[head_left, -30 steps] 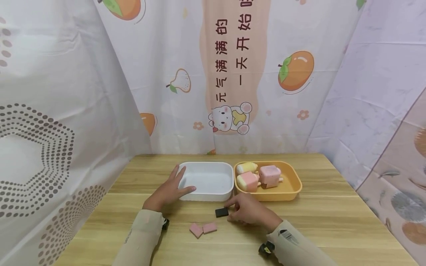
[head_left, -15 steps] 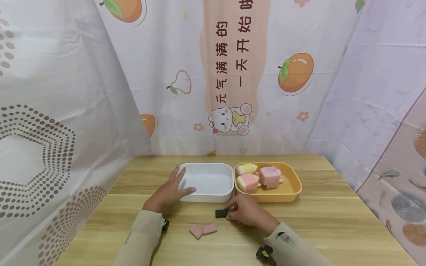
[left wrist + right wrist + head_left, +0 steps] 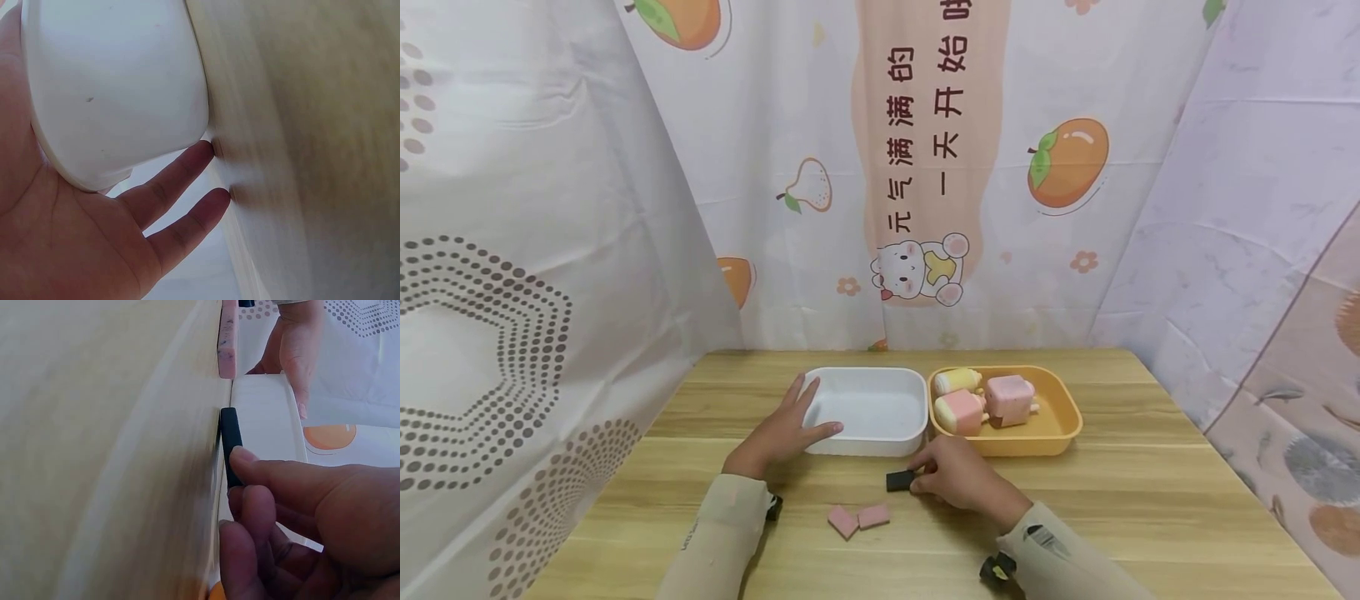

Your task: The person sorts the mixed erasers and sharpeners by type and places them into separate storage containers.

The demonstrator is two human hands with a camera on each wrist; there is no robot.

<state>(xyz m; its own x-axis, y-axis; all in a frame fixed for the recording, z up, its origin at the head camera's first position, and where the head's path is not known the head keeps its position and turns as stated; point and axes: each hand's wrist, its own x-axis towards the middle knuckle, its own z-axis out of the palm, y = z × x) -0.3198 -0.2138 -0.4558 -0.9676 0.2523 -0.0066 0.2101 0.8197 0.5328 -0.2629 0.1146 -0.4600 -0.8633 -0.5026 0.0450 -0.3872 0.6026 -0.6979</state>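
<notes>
My right hand (image 3: 958, 473) pinches the right end of a small, flat black block (image 3: 899, 481) between thumb and forefinger. In the right wrist view, the black block (image 3: 230, 440) tilts slightly, its far end close to the tabletop. My left hand (image 3: 782, 429) rests at the left corner of a white tray (image 3: 865, 446), fingers spread. From the left wrist, the tray's wall (image 3: 119, 81) lies against that hand, and two straight fingertips (image 3: 200, 150) reach down to the table. Two flat pink pieces, one on the left (image 3: 843, 522) and one on the right (image 3: 873, 516), lie nearer me.
Right of the white tray stands an orange tray (image 3: 1037, 446). Inside it are a yellow-and-white piece (image 3: 957, 381), a pink-and-cream block (image 3: 960, 412) and a pink block (image 3: 1009, 398) with small prongs. Printed curtains (image 3: 760, 250) close off the wooden table's back and sides.
My right thumb and forefinger have closed on the black block's right end. The left hand, both trays and the pink pieces have stayed put.
</notes>
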